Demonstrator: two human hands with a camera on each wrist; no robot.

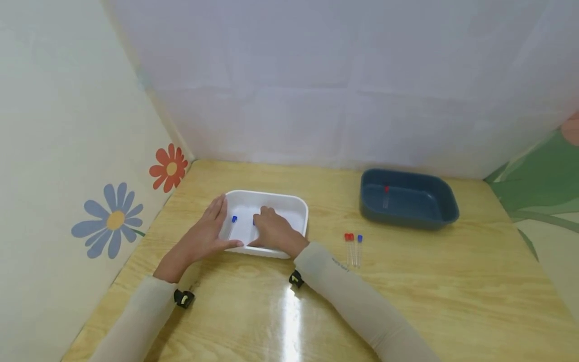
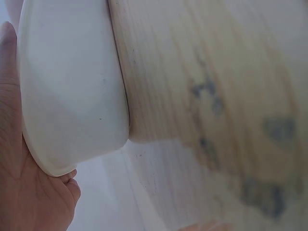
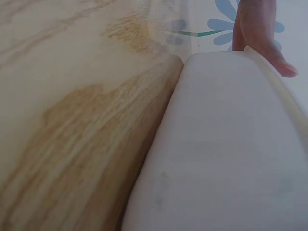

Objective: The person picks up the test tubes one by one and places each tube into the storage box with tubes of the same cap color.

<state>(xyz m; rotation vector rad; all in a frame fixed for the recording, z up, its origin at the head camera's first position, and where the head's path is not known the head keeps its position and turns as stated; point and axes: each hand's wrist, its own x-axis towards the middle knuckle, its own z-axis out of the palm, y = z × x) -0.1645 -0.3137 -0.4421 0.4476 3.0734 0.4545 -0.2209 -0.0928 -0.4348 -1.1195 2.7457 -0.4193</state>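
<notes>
A white tray stands on the table, with my left hand against its left end. The fingers of that hand lie fairly straight along the side, and its thumb reaches over the front rim. My right hand is down inside the tray, fingers curled at a blue-capped tube that it mostly covers. Left of it, another clear tube with a blue cap lies in the tray. In the right wrist view, the tray's outer wall fills much of the picture and the right fingers are hidden.
Right of the tray lie two red-capped tubes and one blue-capped tube. Farther back on the right stands a dark blue basin holding a red-capped tube. A white sheet hangs behind the table.
</notes>
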